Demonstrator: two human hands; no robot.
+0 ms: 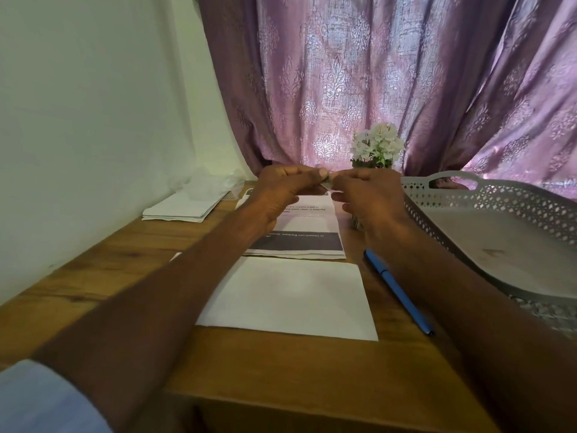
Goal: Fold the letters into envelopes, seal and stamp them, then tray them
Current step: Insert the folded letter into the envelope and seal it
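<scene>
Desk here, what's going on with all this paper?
A person is preparing mail. Both hands, left and right, are raised over the desk, pinching something small between them, too small to identify. A white envelope lies nearest, letters behind it, and the tray at right holds no envelopes.

Hands: I see my left hand (281,189) and right hand (367,198) raised together over the brown wooden table (109,260), fingertips pinching a small greenish item (327,181) too tiny to identify.
Nearest me: plain white rectangular envelope (290,296), flat.
Behind it: folded printed paper letters (307,232).
Right: slim blue pen (398,290); grey perforated plastic tray (512,235).
Far left: stack of white envelopes (184,209).
</scene>
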